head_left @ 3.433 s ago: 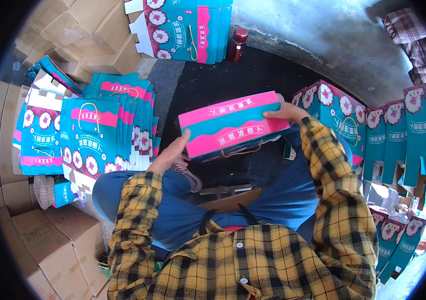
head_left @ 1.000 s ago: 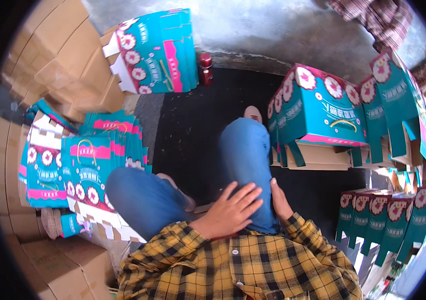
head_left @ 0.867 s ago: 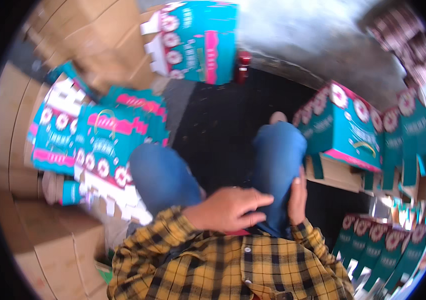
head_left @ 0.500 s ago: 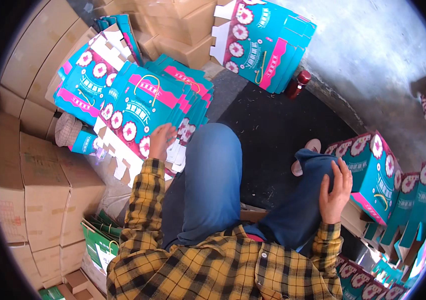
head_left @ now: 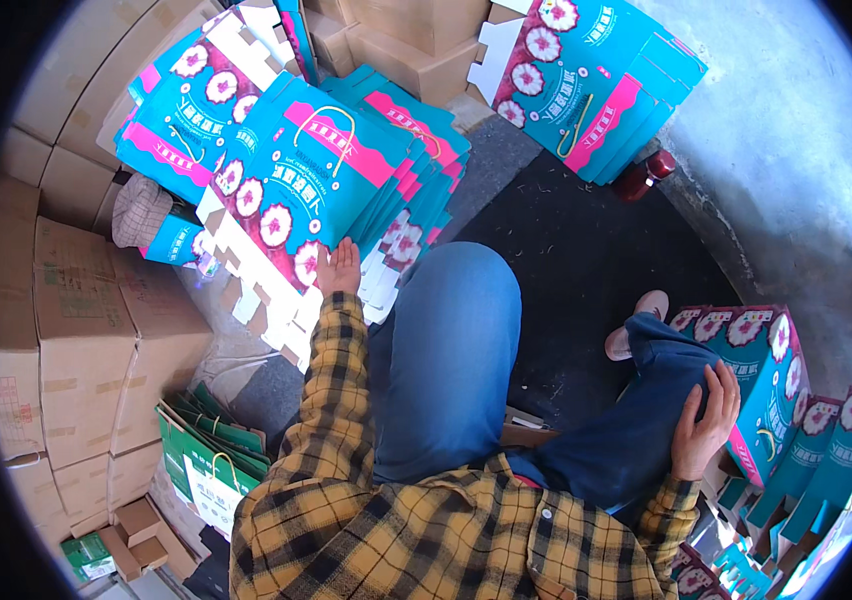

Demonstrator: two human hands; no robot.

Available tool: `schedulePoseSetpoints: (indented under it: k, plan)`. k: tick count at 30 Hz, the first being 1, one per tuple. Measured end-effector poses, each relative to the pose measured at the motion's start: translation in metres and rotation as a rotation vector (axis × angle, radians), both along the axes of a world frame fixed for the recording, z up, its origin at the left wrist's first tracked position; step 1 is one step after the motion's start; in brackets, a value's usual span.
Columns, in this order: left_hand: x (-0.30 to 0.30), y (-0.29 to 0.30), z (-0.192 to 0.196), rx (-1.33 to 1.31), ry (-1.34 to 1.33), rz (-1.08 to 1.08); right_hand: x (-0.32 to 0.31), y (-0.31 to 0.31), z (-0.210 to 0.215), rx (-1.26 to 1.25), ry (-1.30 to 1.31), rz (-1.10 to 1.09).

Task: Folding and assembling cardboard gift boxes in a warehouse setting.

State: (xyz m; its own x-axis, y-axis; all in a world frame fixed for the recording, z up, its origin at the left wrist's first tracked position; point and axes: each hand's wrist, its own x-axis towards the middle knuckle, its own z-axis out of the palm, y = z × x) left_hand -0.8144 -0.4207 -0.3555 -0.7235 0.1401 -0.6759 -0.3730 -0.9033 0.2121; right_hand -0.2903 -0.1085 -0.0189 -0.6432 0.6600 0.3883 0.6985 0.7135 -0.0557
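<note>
My left hand (head_left: 339,268) is held out with its fingers stretched and holds nothing. It lies over the lower edge of a stack of flattened teal cardboard gift boxes (head_left: 296,180), printed with pink bands and white-and-maroon rounds; I cannot tell whether it touches them. The top box has a yellow cord handle, and its white tabbed flaps stick out below. My right hand (head_left: 706,422) rests on my bent right knee, empty, its fingers stretched out. Just right of it stands a folded-up teal gift box (head_left: 768,385) with a maroon top.
Brown cartons (head_left: 81,340) pile up along the left. Another stack of flat teal boxes (head_left: 596,90) lies at the far side, beside a dark red object (head_left: 643,176). Green bags or boxes (head_left: 211,450) stand at lower left. More formed teal boxes (head_left: 851,440) line the right.
My view has shifted, so most far things sit further right and higher in the picture. My left hand has turned and its fingers have straightened. My right hand stays on the knee.
</note>
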Motion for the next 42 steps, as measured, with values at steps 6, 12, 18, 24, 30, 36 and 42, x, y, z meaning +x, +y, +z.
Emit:
schedulePoseSetpoints:
  k: [6, 12, 18, 24, 30, 36, 42]
  plan:
    - [-0.034, -0.014, 0.018, 0.016, 0.082, 0.045, 0.001, -0.002, 0.001, 0.013, -0.023, 0.011]
    - [-0.050, -0.030, 0.095, -0.361, 0.475, -0.196, 0.010, 0.003, 0.001, 0.007, -0.001, -0.013]
    - [0.031, 0.008, 0.185, -0.772, 0.715, -0.212, 0.011, 0.008, 0.001, 0.041, 0.005, -0.006]
    - [0.069, 0.067, 0.307, -0.871, 1.002, -0.231, 0.024, 0.020, 0.009, -0.005, 0.016, 0.000]
    - [0.081, 0.131, 0.365, -1.013, 1.445, -0.634, 0.004, 0.069, 0.055, -0.096, 0.383, 0.205]
    - [0.103, 0.150, 0.392, -0.935, 1.665, -0.969, -0.034, 0.147, 0.076, -0.498, 0.498, 0.391]
    - [0.112, 0.179, 0.375, -1.191, 1.675, -1.051, -0.040, 0.170, 0.040, -1.205, -0.032, 0.376]
